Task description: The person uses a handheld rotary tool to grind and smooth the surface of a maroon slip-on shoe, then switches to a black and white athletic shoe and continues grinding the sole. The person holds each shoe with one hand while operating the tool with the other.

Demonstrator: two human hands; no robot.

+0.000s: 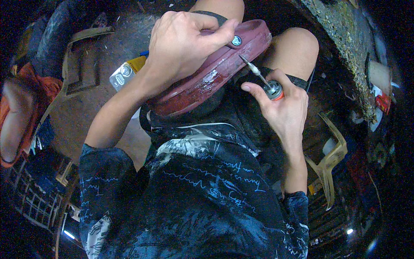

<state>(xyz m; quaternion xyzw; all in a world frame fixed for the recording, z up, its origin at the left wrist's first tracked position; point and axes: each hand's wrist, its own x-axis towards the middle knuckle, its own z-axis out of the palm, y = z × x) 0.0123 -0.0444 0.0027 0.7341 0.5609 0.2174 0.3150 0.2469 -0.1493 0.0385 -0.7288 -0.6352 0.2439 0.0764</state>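
A maroon foam clog lies slanted across my lap, its side turned up and partly glossy, with a round rivet on the strap. My left hand is closed over the upper part of the clog, thumb lying along the strap near the rivet. In my right hand is a slim pointed tool with a thin metal shaft, a pale collar and a round grey, orange-rimmed base; I cannot tell its exact kind. The dark tip sits at the clog's side, by the strap; whether it touches is unclear.
A yellow and silver package is beyond my left forearm. Tan chair arms curve up on both sides of me. At the upper right runs a rough, speckled ledge. Orange cloth and a person's bare limb show at far left.
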